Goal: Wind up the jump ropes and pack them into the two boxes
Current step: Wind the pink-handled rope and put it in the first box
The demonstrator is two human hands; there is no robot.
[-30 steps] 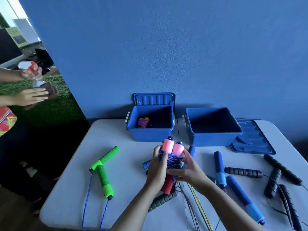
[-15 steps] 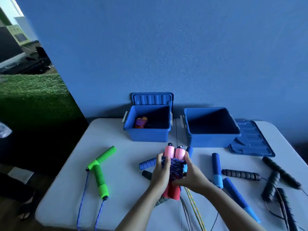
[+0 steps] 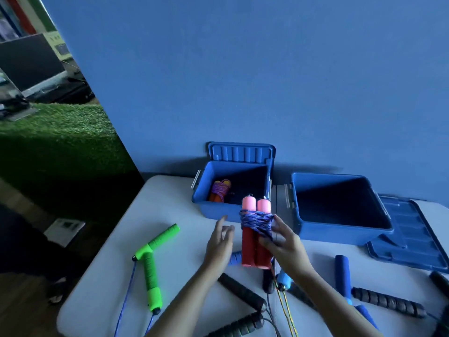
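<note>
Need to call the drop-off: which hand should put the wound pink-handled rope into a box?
Right. The right hand already grips the wound rope; the left hand is open beside it, holding nothing.

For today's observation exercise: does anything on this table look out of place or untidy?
Yes. The green-handled rope lies unwound, its cord trailing over the table's near edge. The right-hand box's lid lies loose beside the right box, not on it.
</note>
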